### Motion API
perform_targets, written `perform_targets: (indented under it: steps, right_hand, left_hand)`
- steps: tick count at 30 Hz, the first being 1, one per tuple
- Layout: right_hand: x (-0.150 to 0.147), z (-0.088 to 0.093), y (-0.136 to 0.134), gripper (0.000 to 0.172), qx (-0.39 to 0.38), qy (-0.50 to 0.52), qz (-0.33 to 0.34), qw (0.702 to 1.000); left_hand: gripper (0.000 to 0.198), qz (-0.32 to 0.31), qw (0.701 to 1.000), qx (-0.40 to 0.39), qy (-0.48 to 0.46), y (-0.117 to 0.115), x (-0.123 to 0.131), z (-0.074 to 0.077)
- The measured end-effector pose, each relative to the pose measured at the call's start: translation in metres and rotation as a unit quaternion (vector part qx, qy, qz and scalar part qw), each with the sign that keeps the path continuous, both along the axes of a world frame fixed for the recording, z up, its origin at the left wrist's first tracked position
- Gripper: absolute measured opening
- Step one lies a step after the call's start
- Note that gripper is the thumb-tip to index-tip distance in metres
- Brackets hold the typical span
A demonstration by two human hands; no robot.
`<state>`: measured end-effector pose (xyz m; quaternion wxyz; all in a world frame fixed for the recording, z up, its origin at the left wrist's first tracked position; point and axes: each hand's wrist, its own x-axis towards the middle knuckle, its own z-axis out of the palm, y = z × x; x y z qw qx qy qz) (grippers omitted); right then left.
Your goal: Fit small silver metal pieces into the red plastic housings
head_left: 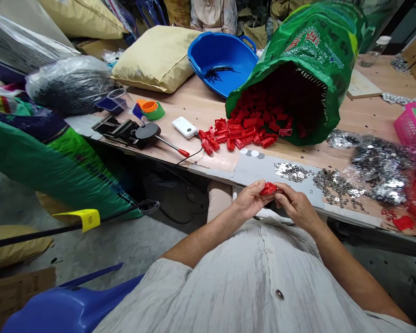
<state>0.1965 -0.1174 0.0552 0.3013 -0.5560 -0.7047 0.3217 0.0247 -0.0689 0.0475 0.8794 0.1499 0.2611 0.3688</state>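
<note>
Close in front of my body, at the table's front edge, my left hand [250, 200] pinches a small red plastic part [268, 188] between thumb and fingers. My right hand [296, 203] meets the right end of that part with its fingertips drawn together. Whether a tiny piece sits between those right fingers is too small to tell. Just beyond the hands lie flat piles of small metal pieces, one shiny [293, 171] and one darker [336, 187]. A heap of similar red parts [242, 132] spills from the mouth of a green woven sack [319, 41].
Left on the table are a black hand press [125, 132] with a red-tipped lever, a white power bank [185, 127] and tape rolls. A blue basin [225, 51] stands behind. Bagged metal pieces [381, 169] and a pink basket [407, 125] are right. Another person [214, 16] is opposite.
</note>
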Motion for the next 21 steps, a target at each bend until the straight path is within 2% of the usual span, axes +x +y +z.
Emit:
perform_targets:
  steps: [8, 11, 14, 17, 21]
  right_hand:
    - [-0.0043, 0.0008, -0.0005, 0.038, 0.048, 0.010, -0.057, 0.997]
    - [-0.0030, 0.0018, -0.0017, 0.039, 0.039, 0.001, -0.035, 0.999]
    - [-0.0019, 0.0047, -0.0030, 0.043, 0.030, -0.049, -0.011, 0.998]
    - [-0.0029, 0.0061, -0.0033, 0.040, 0.042, -0.081, -0.029, 0.995]
    - [-0.0052, 0.0029, -0.0020, 0.036, 0.040, -0.044, -0.044, 0.997]
  left_hand:
    - [0.017, 0.025, 0.999, -0.023, -0.027, -0.0068, 0.0055, -0.0010]
    - [0.013, 0.024, 0.998, -0.051, -0.028, -0.0056, 0.0067, -0.0008]
    - [0.017, 0.025, 0.997, -0.071, -0.024, -0.0029, 0.0070, 0.0002]
    - [0.016, 0.033, 0.996, -0.075, -0.023, -0.0025, 0.0075, 0.0011]
    - [0.012, 0.032, 0.998, -0.056, -0.028, -0.0063, 0.0083, 0.0012]
